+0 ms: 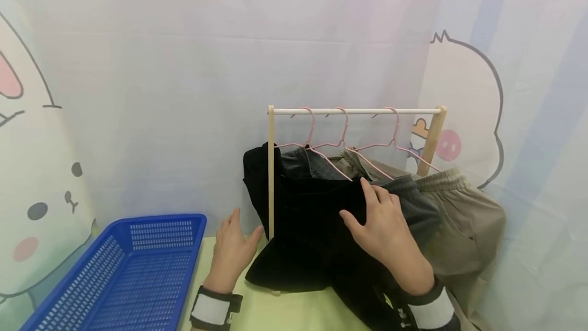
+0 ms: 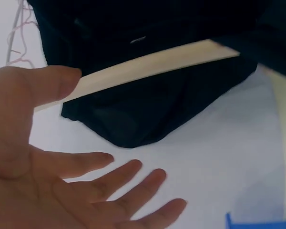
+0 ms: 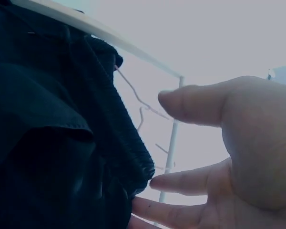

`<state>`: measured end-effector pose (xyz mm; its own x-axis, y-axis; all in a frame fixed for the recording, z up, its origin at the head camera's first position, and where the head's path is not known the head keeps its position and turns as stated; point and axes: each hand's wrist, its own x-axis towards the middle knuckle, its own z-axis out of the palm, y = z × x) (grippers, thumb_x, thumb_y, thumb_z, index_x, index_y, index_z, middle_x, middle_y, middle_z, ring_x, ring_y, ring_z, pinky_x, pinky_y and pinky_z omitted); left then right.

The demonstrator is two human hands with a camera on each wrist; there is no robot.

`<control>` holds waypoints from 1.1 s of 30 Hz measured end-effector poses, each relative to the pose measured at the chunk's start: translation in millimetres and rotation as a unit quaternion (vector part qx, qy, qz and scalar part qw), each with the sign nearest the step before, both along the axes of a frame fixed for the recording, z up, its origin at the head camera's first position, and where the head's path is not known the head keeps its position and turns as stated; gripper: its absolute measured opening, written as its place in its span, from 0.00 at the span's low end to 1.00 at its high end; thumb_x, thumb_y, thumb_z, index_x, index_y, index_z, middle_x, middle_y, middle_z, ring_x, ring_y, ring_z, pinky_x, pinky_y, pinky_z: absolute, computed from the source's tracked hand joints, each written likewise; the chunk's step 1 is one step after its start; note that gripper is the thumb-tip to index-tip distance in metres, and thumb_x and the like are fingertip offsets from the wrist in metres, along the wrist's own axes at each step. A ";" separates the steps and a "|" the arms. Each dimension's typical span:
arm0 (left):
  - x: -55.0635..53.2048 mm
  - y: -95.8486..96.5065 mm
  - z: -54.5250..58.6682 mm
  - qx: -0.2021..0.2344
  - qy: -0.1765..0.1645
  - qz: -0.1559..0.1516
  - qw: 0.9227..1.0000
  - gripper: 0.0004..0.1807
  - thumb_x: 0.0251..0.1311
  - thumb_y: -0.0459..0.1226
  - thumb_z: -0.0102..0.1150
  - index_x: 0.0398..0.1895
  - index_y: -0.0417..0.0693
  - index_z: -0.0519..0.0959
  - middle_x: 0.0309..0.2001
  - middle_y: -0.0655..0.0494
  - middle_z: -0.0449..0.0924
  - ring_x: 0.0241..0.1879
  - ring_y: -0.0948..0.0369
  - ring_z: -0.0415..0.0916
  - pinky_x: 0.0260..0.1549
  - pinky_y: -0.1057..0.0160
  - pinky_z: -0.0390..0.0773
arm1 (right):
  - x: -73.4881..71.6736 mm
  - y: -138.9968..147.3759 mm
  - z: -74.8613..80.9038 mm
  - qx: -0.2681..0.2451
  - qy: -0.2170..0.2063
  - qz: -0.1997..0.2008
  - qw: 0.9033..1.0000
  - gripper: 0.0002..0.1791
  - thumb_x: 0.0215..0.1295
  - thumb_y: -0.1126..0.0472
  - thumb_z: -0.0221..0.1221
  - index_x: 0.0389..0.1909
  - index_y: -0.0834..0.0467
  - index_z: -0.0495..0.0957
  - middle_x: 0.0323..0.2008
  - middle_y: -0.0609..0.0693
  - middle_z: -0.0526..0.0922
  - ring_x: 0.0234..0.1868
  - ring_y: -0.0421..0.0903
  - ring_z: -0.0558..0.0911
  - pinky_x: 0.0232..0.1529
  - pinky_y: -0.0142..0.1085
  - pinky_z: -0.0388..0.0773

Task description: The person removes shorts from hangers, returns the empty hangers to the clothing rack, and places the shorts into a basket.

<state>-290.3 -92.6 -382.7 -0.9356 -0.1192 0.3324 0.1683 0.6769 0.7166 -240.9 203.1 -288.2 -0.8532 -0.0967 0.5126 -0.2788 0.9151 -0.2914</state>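
Observation:
Black trousers [image 1: 312,229] hang on a pink hanger [image 1: 328,160] at the near left end of a small clothes rack [image 1: 271,178]. My right hand [image 1: 383,226] lies over their right side, fingers extended, fingertips right at the elastic waistband [image 3: 119,114]. In the right wrist view its thumb stands apart from the cloth. My left hand [image 1: 231,249] is held left of the rack's wooden post, palm empty and fingers spread. The left wrist view shows this post [image 2: 148,67] crossing in front of the black cloth, just beyond the thumb.
Dark grey trousers [image 1: 420,208] and khaki trousers [image 1: 473,218] hang behind on two more pink hangers along the white rail [image 1: 367,112]. A blue plastic basket [image 1: 199,234] stands at the left on the light green tabletop [image 1: 257,310]. A printed curtain [image 1: 184,91] encloses the back and sides.

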 end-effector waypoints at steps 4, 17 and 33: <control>-16.9 12.2 -7.2 0.043 0.024 -0.015 0.999 0.42 0.71 0.47 0.63 0.79 0.36 0.58 0.73 0.29 0.62 0.70 0.31 0.61 0.63 0.31 0.68 | -7.7 2.8 2.9 -0.005 -0.006 -0.007 1.000 0.42 0.74 0.49 0.61 0.78 0.67 0.56 0.67 0.73 0.68 0.66 0.76 0.65 0.63 0.68 0.67; -62.8 42.2 -14.6 0.099 0.103 -0.053 0.988 0.30 0.72 0.37 0.62 0.71 0.32 0.67 0.60 0.32 0.76 0.58 0.39 0.76 0.57 0.42 0.78 | -26.0 10.0 7.7 -0.016 0.001 0.005 1.000 0.26 0.78 0.58 0.56 0.69 0.68 0.69 0.57 0.69 0.77 0.46 0.65 0.83 0.49 0.63 0.78; -83.5 45.4 -20.6 0.134 0.110 -0.069 0.982 0.13 0.75 0.33 0.58 0.58 0.39 0.78 0.48 0.43 0.84 0.44 0.50 0.83 0.43 0.50 0.82 | -43.5 12.1 -7.2 0.008 -0.014 -0.022 1.000 0.18 0.82 0.55 0.52 0.59 0.65 0.71 0.15 0.52 0.71 0.15 0.49 0.73 0.17 0.41 0.68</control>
<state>-373.8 -47.2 -403.3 -0.8583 -0.1060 0.5021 0.4162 0.4287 0.8019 -284.3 215.1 -295.5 -0.8711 -0.0676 0.4865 -0.2306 0.9308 -0.2835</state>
